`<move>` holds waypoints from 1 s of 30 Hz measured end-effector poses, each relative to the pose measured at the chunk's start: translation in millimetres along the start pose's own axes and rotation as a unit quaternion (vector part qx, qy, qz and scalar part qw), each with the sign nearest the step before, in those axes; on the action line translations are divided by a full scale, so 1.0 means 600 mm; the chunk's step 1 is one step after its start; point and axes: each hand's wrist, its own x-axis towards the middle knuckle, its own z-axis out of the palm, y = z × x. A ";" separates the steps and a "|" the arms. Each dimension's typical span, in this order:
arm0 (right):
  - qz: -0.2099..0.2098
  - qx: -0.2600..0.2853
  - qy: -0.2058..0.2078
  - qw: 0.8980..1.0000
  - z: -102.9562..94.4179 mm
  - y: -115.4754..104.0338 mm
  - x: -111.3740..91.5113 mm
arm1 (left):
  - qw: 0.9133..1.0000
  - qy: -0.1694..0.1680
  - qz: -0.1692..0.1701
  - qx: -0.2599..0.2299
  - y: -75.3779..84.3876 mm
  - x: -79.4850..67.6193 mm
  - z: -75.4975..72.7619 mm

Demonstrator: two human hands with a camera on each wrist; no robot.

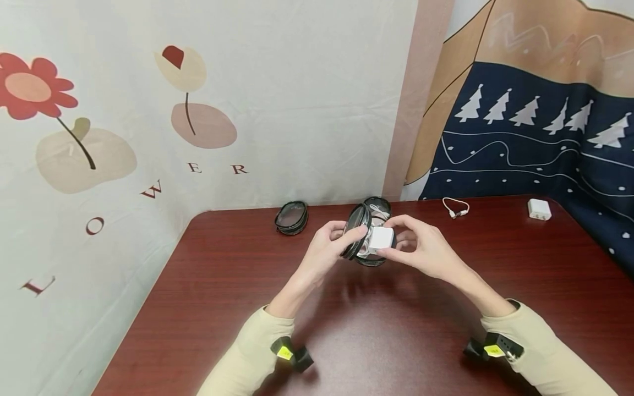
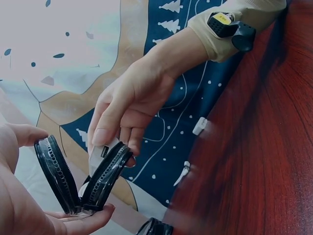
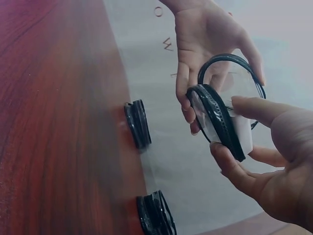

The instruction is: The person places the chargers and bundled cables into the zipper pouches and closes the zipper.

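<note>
My left hand (image 1: 329,247) grips a small round pouch (image 1: 355,234) with clear sides and a black zippered rim. In the left wrist view the pouch (image 2: 56,171) is spread apart in a V. White cable (image 1: 364,250) shows inside it. Between thumb and fingers, my right hand (image 1: 426,247) pinches a white charger plug (image 1: 382,239) at the pouch's mouth. A dark port is visible on the charger (image 2: 105,151) in the left wrist view. From the right wrist view, the charger (image 3: 242,132) lies against the inner side of one pouch half.
Another round black-rimmed pouch (image 1: 291,218) lies at the table's back edge. Just behind the hands is one more pouch (image 1: 377,206) with something white in it. Further right on the reddish-brown table (image 1: 223,308) are a short white cable (image 1: 454,209) and a second white charger (image 1: 539,209).
</note>
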 end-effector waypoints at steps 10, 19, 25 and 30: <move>-0.004 0.016 0.028 0.999 0.013 0.004 -0.004 | 0.999 0.000 0.004 0.034 -0.002 0.000 0.000; -0.033 0.029 0.052 0.998 0.020 0.010 -0.002 | 0.999 0.003 0.001 0.045 -0.004 -0.003 0.004; -0.024 0.032 0.054 0.998 0.021 0.009 -0.003 | 0.999 0.003 0.002 0.038 -0.006 -0.003 0.006; -0.023 0.049 0.058 0.997 0.020 0.009 -0.004 | 1.000 -0.003 0.000 0.031 -0.007 -0.001 0.006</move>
